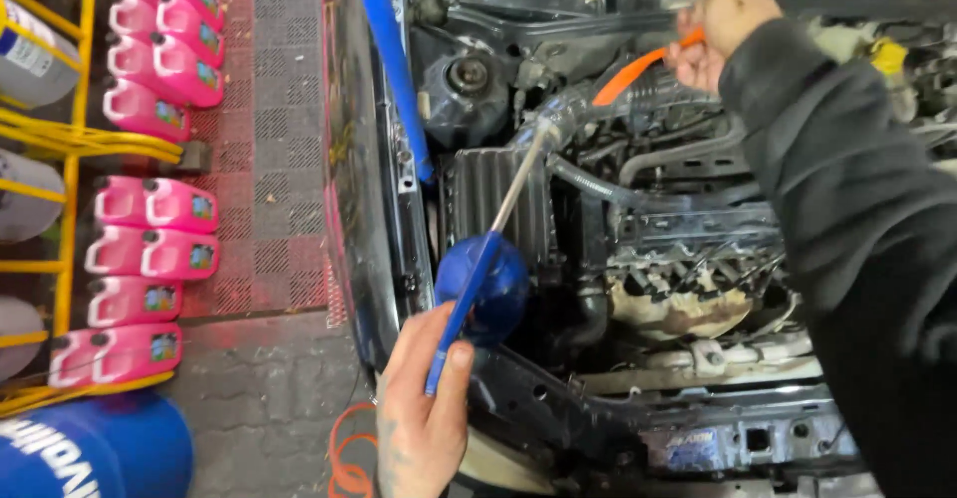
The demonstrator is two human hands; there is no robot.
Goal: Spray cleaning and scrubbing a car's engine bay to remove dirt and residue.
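Observation:
I look down into an open car engine bay. My left hand grips the blue handle of a long screwdriver; its steel shaft runs up and right to a clamp on a grey intake hose. My right hand, in a dark sleeve, reaches across the bay and pinches an orange plastic pry tool whose tip points down-left toward the same hose. A blue round cap sits just behind the screwdriver handle.
A blue hood prop rod slants along the left fender. Several pink fluid jugs stand on the red grid floor at left, beside yellow rack bars and a blue drum. An orange hose lies on the pavement.

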